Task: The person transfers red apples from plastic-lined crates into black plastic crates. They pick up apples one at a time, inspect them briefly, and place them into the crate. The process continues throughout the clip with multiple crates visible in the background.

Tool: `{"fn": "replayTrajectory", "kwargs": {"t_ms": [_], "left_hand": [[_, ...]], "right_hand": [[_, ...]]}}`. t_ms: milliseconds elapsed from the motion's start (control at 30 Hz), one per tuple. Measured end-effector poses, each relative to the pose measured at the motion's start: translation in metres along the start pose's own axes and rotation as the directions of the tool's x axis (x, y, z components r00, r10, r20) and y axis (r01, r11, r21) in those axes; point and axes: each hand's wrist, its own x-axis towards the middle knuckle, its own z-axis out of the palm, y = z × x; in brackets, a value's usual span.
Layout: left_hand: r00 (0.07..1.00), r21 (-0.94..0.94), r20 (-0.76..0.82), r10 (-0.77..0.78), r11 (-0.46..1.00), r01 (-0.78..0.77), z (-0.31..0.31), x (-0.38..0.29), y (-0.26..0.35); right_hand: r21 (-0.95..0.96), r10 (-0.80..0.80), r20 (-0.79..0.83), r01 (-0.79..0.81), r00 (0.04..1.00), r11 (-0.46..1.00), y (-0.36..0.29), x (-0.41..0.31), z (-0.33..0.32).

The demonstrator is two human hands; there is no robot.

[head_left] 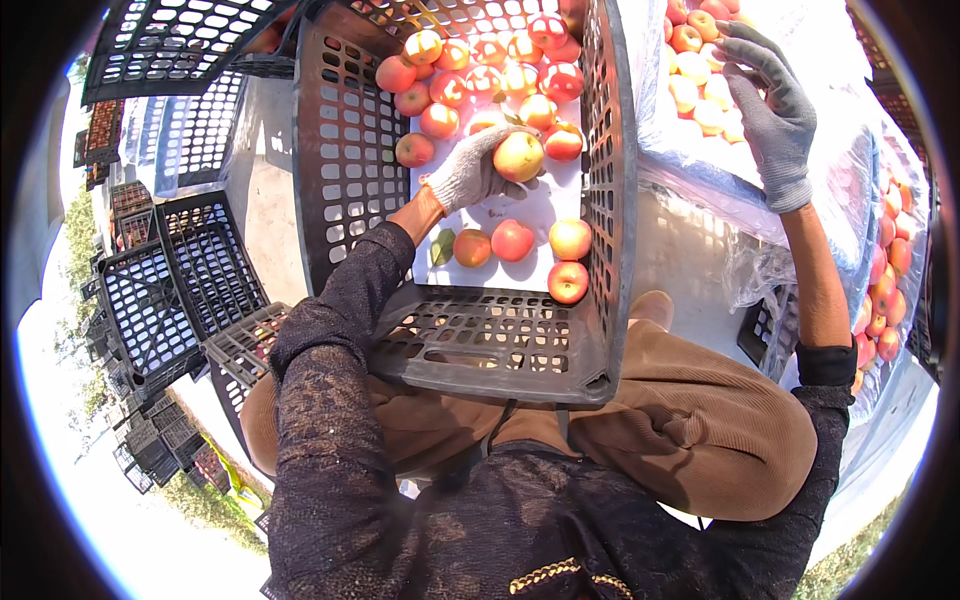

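A deep black plastic crate (pixel 480 375) stands before me, with a white liner (pixel 491 274) and many red and yellow apples on its bottom. My left hand (pixel 480 169), in a grey knit glove, is inside the crate and holds a yellow-red apple (pixel 518 157). Several apples (pixel 512 240) and a green leaf (pixel 442 247) lie on the liner nearer to me. My right hand (pixel 776 112), also gloved, is raised over a crate lined with clear plastic at the right, its fingertips near the apples (pixel 694 67) there. Whether it touches one is hidden.
Plastic film (pixel 750 187) hangs over the right crate's side. More bagged apples (pixel 885 285) are at the far right. Black crates (pixel 206 262) stand at the left, with stacks (pixel 161 442) beyond them. Another black crate (pixel 157 52) is at the upper left.
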Motion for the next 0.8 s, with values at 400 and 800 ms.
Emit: {"fn": "replayTrajectory", "kwargs": {"t_ms": [400,800], "left_hand": [[0.925,0.89,0.347,0.156,-0.367,-0.272,0.04,0.001,-0.003],[0.98,0.816,0.092,-0.174,0.577,0.026,0.056,-0.006,-0.023]], "right_hand": [[0.177,0.08,-0.147,-0.053,0.986,0.983,-0.027,0.008,0.019],[0.27,0.215,-0.132,-0.174,0.968,0.947,-0.027,0.007,0.017]]}}
